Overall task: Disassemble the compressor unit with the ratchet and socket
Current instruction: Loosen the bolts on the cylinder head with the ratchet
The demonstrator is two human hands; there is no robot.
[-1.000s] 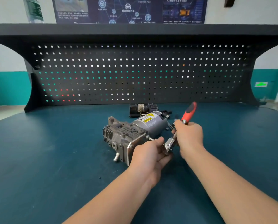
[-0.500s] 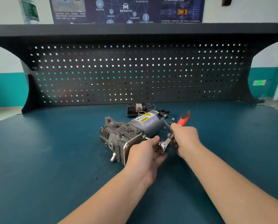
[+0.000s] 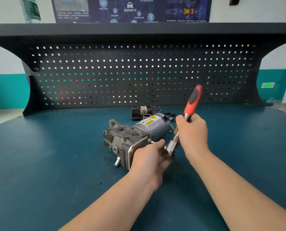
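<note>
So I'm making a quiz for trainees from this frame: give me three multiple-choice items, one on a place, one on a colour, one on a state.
1. Where does the small dark part lie? A) behind the compressor unit B) on the shelf C) in front of the hands
2. Ratchet grip colour? A) blue B) red and black C) yellow
3. The right hand is: A) flat on the workbench B) empty C) gripping the ratchet

A: it lies toward the pegboard. B: grip visible. C: fingers wrap the shaft; the left hand steadies the head.
</note>
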